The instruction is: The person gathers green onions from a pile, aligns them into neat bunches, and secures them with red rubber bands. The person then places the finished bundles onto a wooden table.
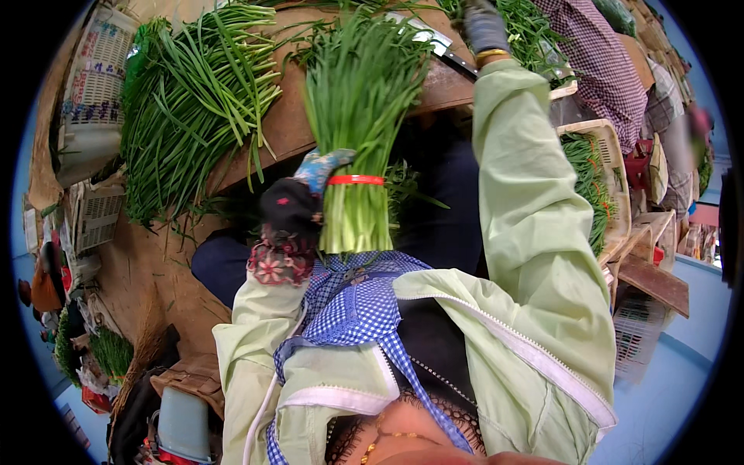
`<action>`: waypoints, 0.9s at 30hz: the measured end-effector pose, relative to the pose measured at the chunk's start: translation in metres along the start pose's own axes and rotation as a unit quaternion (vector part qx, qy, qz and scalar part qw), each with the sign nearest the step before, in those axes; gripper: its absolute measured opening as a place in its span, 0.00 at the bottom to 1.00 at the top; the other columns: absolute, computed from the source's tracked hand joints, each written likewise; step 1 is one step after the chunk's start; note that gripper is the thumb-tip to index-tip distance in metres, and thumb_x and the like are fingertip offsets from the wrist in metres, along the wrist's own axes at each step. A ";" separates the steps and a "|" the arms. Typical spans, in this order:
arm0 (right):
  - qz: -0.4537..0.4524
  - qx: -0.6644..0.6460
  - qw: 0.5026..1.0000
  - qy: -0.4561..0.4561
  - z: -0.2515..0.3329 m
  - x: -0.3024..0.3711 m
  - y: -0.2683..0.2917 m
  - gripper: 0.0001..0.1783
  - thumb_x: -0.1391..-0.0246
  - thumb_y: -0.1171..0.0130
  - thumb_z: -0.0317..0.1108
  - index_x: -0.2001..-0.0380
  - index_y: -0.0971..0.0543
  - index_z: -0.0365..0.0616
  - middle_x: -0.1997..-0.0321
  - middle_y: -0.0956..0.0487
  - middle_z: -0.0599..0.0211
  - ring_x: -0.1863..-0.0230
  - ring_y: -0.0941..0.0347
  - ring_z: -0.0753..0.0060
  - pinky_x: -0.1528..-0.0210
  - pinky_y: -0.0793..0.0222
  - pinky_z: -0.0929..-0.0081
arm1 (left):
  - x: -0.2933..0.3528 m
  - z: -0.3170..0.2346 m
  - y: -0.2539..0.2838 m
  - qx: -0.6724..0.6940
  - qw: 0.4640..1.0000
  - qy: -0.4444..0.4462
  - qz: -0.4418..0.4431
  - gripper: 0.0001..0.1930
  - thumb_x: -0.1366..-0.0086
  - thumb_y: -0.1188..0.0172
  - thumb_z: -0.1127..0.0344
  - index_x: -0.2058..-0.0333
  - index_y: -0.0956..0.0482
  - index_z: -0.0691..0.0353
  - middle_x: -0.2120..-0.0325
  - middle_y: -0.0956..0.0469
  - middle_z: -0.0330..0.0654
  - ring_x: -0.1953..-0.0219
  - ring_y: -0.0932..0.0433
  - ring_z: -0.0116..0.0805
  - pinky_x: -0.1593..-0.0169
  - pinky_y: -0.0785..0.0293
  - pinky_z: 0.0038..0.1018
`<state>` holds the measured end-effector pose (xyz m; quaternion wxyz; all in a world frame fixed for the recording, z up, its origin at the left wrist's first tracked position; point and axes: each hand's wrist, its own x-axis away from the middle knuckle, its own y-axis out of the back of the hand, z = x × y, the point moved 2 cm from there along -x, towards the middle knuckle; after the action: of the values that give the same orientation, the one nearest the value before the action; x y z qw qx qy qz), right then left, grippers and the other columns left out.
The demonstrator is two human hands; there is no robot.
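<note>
My left hand (320, 169), in a blue patterned glove, is closed round the side of a thick bunch of garlic chives (364, 85). A red band (356, 180) circles the bunch near its pale cut ends, which point towards my lap. Its leafy tops spread over the wooden board (291, 108). My right hand (484, 29), in a grey glove, is stretched out to the far right beside more greens (531, 35). Its fingers are blurred near the picture's upper edge, so their grip does not show. A cleaver (434, 39) with a black handle lies between the bunch and my right hand.
A big heap of loose chives (194, 116) covers the board's left side, beside a white plastic crate (97, 70). At the right stands a pale basket (618, 174) holding red-banded bunches. A straw broom (141, 349) and a light-blue bucket (184, 422) are at the lower left.
</note>
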<state>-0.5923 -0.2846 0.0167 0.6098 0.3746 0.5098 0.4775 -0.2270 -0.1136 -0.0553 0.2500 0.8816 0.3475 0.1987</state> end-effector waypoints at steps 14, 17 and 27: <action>0.252 -0.871 0.362 -0.219 0.234 0.211 0.011 0.26 0.55 0.38 0.45 0.55 0.29 0.41 0.57 0.25 0.63 0.58 0.27 0.65 0.56 0.30 0.65 | 0.107 -0.018 0.023 0.543 0.824 0.155 -0.045 0.19 0.43 0.46 0.69 0.52 0.33 0.67 0.57 0.27 0.44 0.56 0.26 0.35 0.51 0.29 0.31; 0.175 -0.872 0.358 -0.286 0.276 0.234 0.011 0.20 0.56 0.39 0.33 0.57 0.28 0.42 0.61 0.23 0.64 0.61 0.26 0.68 0.58 0.28 0.69 | 0.114 -0.041 0.038 0.421 0.867 0.211 -0.159 0.16 0.42 0.46 0.70 0.55 0.30 0.66 0.61 0.25 0.42 0.61 0.25 0.31 0.57 0.26 0.28; 0.060 -0.836 0.541 -0.070 0.263 0.254 -0.053 0.19 0.57 0.41 0.25 0.58 0.27 0.40 0.60 0.24 0.65 0.62 0.27 0.66 0.57 0.30 0.70 | 0.194 -0.064 0.093 0.445 0.827 0.289 -0.184 0.17 0.43 0.48 0.72 0.53 0.30 0.69 0.59 0.25 0.47 0.58 0.24 0.36 0.54 0.26 0.31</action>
<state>-0.3180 -0.0456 -0.0476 0.6503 -0.2425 -0.1884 0.6949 -0.0812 -0.0153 0.0837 -0.2493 0.7192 0.6107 0.2183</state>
